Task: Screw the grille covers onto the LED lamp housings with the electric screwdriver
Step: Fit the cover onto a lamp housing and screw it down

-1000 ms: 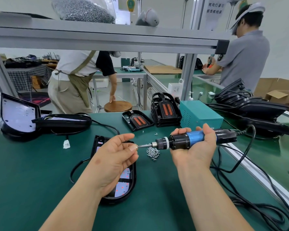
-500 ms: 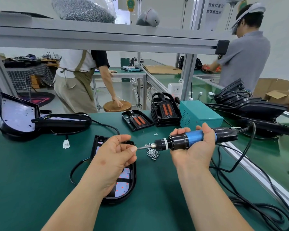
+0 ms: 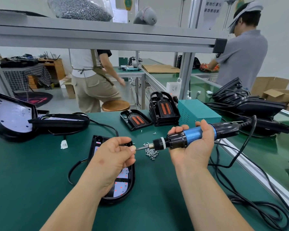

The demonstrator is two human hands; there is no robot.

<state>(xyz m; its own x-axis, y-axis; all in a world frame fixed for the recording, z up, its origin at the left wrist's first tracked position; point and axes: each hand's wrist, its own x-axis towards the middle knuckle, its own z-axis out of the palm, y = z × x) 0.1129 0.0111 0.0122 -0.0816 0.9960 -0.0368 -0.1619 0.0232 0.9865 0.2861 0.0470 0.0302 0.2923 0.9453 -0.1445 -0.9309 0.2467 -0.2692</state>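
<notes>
I'm working in a small factory assembly workshop. My green-matted worktop [image 3: 32,180] sits under an aluminium shelf frame [image 3: 107,37] that carries a bag of screws [image 3: 80,9] at 11 o'clock. Stacked grille covers [image 3: 163,109] and a teal power box [image 3: 198,112] stand at 12 to 1 o'clock, and lamp housings [image 3: 12,117] at 9. Two workers [image 3: 90,77] stand at further green benches beyond, with cardboard boxes [image 3: 270,87] at 2 o'clock.

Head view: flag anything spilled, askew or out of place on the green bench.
Loose screws lie in a bare heap on the green mat under the electric screwdriver bit, not in any tray, and a few strays are scattered toward the flat grille cover. Nothing else stands out.
</notes>
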